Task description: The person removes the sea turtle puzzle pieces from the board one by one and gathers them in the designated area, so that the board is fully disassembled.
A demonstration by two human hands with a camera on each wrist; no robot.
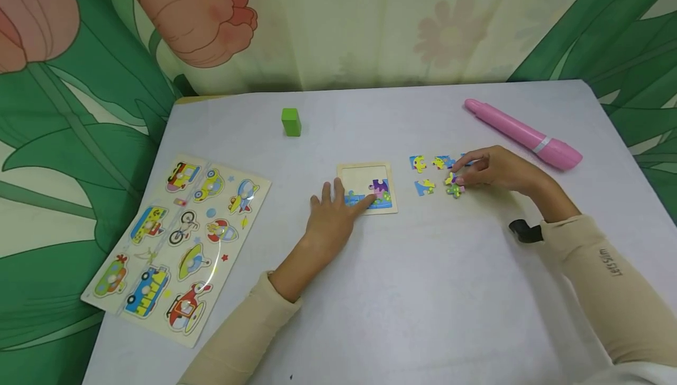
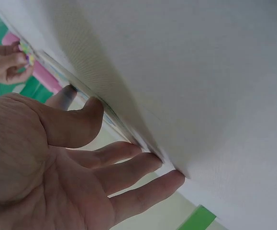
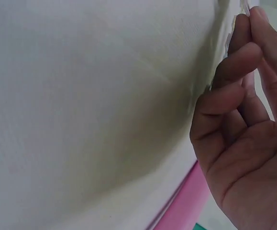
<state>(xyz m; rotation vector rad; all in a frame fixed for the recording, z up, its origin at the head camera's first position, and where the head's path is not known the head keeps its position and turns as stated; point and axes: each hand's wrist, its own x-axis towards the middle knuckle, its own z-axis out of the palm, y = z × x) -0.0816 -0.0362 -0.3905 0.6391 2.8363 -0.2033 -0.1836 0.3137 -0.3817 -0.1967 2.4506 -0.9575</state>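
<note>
A small square wooden puzzle tray (image 1: 365,172) lies mid-table, with several joined pieces (image 1: 382,197) along its bottom and right side. My left hand (image 1: 328,220) rests at the tray's left and lower edges. Its fingers are extended, and one finger reaches over the joined pieces. To the tray's right, my right hand (image 1: 499,168) pinches a purple and yellow puzzle piece (image 1: 451,180) between thumb and fingers. Just below it is a green and pink piece (image 1: 455,191); I cannot tell whether the two touch. Loose blue and yellow pieces (image 1: 418,163) lie nearby, one partly behind the right fingers.
A large vehicle peg board (image 1: 211,261) lies at the left. At the back stands a green block (image 1: 291,122). A thick pink pen-shaped object (image 1: 520,132) lies at the back right, and a black object (image 1: 525,231) is beside the right sleeve. Floral curtains (image 1: 344,26) hang behind the table.
</note>
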